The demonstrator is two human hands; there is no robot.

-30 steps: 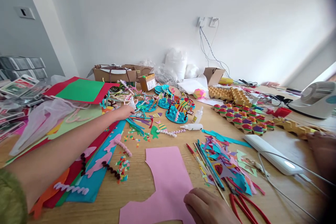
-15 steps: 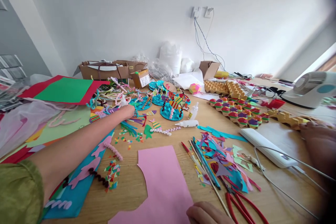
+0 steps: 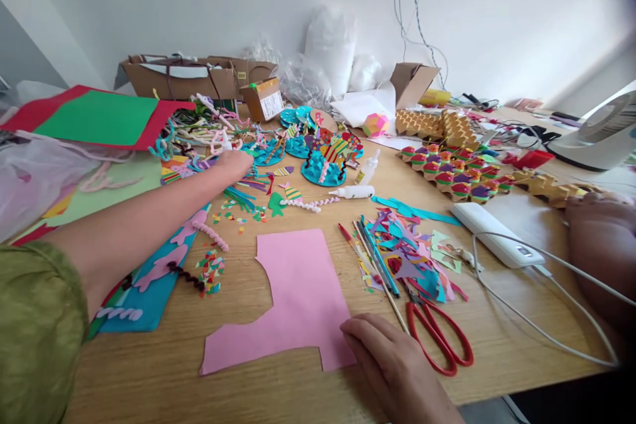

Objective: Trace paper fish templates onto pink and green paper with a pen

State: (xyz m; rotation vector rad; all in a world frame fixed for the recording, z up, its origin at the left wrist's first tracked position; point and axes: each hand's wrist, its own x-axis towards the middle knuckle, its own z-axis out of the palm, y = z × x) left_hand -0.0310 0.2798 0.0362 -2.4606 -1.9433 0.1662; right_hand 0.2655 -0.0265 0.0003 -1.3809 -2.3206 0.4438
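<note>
My left hand (image 3: 235, 165) reaches forward over a pile of pipe cleaners and paper strips. Its fingers are hidden behind the back of the hand, beside a glue bottle with a white nozzle (image 3: 226, 142). Near the front edge, my right hand (image 3: 385, 351) rests with fingers curled together on the right border of a cut sheet of pink paper (image 3: 298, 291). Red-handled scissors (image 3: 437, 338) lie to the right of that hand. Above them are coloured paper scraps (image 3: 412, 258) and several pens (image 3: 380, 262). Pink fish cutouts (image 3: 161, 266) lie under my left forearm.
Two glue bottles (image 3: 366, 169) are mid-table near decorated blue discs (image 3: 322, 172). Painted egg cartons (image 3: 454, 172), a white power bank (image 3: 497, 235) with its cable and a fan (image 3: 596, 136) are on the right. Another person's hand (image 3: 601, 225) rests at the right edge. Cardboard boxes (image 3: 183, 79) stand behind.
The view has tilted down, showing more of the pink paper, scissors and front table edge. More of my right hand shows on the paper. My left hand stays over the pile.
</note>
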